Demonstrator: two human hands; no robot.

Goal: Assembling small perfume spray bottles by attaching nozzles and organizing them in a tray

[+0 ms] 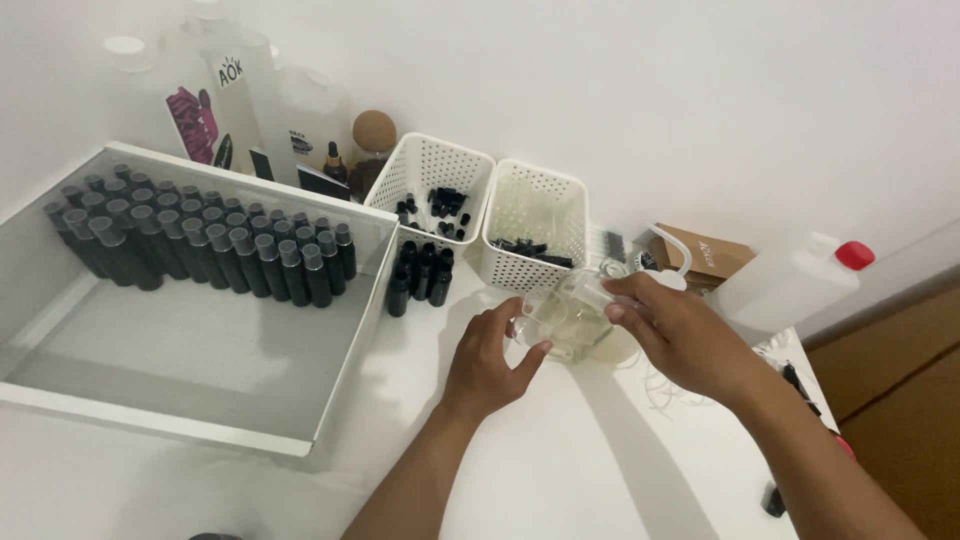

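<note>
My left hand [487, 357] and my right hand [680, 335] both hold a clear glass beaker [568, 315] just above the white table [560, 470]. The left fingers wrap its near side, the right fingers grip its top right rim. A little pale liquid lies in its bottom. A few small black bottles [420, 272] stand just to the left of the beaker, in front of two white perforated baskets [430, 165] [535, 195].
A large shallow white tray [190, 340] at the left holds several rows of black bottles [200, 235]. Large white jugs [250, 90] stand at the back wall. A white canister with a red cap [790, 280], a brown box [705, 255] and thin clear tubes [665, 385] lie at the right.
</note>
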